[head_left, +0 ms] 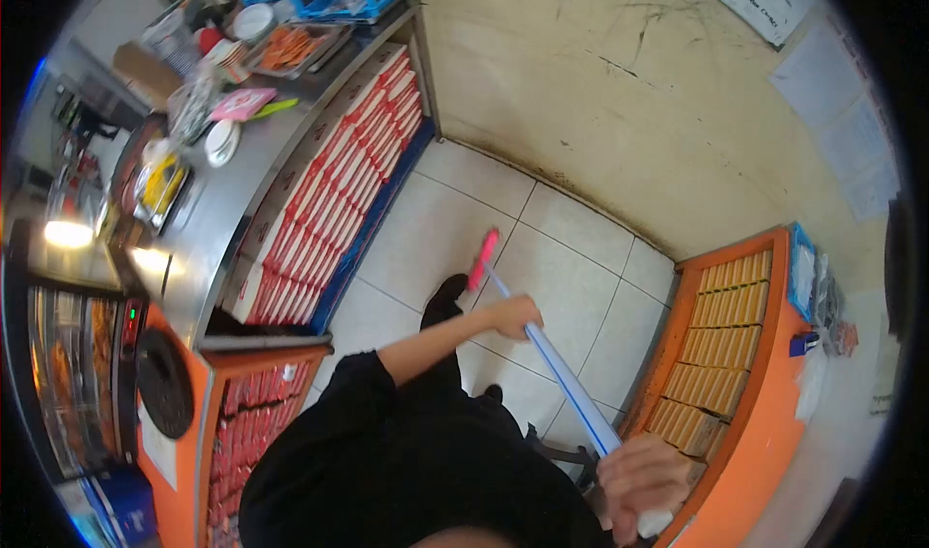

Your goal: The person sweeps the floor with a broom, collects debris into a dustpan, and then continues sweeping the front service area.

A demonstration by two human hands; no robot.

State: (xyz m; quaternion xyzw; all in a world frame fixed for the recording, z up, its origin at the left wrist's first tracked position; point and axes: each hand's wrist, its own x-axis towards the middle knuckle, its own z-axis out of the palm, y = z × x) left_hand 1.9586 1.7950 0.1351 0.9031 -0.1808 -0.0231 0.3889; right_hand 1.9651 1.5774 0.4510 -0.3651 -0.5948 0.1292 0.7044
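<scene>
A long light-blue pole slants from the lower right toward the middle of the floor, ending in a pink brush head on the tiles. My left hand is closed round the pole partway along it. Nearer its upper end, my right hand is wrapped round the pole at the lower right. The brush head lies beside my dark shoe.
A steel counter on the left bears trays, cups and bags, above stacked red-and-white boxes. An orange shelf with yellow boxes stands right. A stained wall bounds the tiled floor.
</scene>
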